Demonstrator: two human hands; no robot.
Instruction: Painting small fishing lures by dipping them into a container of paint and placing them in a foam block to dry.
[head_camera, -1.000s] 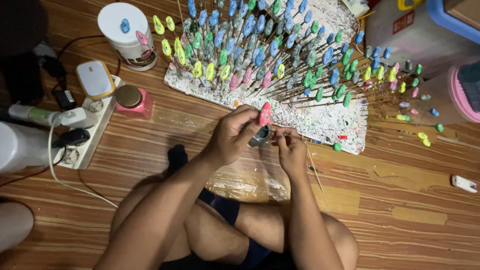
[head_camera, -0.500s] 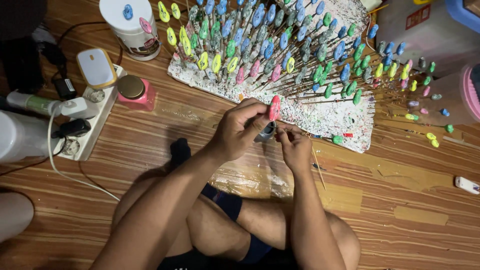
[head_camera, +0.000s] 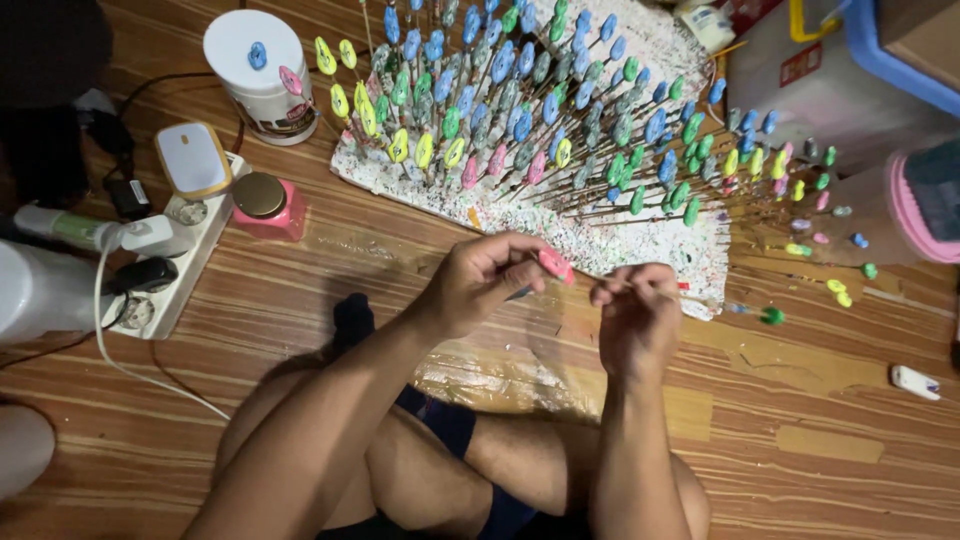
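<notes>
My left hand pinches a small pink painted piece with a dark tip sticking out below it, held above the wooden floor. My right hand is close to its right, fingers curled around a thin stick whose end points toward the pink piece. Just beyond both hands lies a paint-speckled white foam board stuck full of several sticks topped with blue, green, yellow and pink pieces. My crossed legs are below the hands.
A white lidded tub and a pink jar with a gold lid stand at the left, by a power strip with plugs and cables. Plastic bins sit at the right. Loose pieces and a clear plastic sheet lie on the floor.
My hands have drawn apart a little and moved nearer to me; the pink piece stays in the left hand while the right hand has shifted to the right with the stick.
</notes>
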